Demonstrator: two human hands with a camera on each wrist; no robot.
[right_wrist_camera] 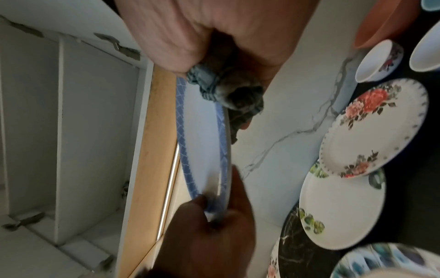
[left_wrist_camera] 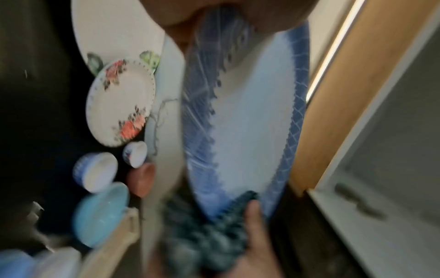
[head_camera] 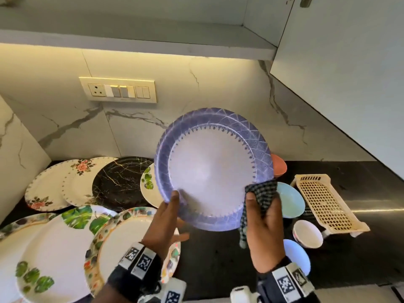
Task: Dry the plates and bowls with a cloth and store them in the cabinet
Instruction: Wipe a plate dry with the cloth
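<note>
A large white plate with a blue patterned rim (head_camera: 213, 169) is held up, tilted toward me, above the dark counter. My left hand (head_camera: 169, 217) pinches its lower left rim, thumb on the front face. My right hand (head_camera: 263, 224) grips a bunched black-and-white checked cloth (head_camera: 261, 193) against the plate's lower right rim. The left wrist view shows the plate (left_wrist_camera: 245, 131) edge-on, with the cloth (left_wrist_camera: 209, 237) at its far end. The right wrist view shows the cloth (right_wrist_camera: 226, 88) wrapped over the plate's rim (right_wrist_camera: 202, 143).
Several decorated plates (head_camera: 56, 243) lie on the counter at left, among them a black marbled one (head_camera: 120, 182). Bowls (head_camera: 307, 235) and a beige perforated rack (head_camera: 325, 204) sit at right. An open cabinet shelf (head_camera: 140, 38) and its door (head_camera: 349, 73) hang overhead.
</note>
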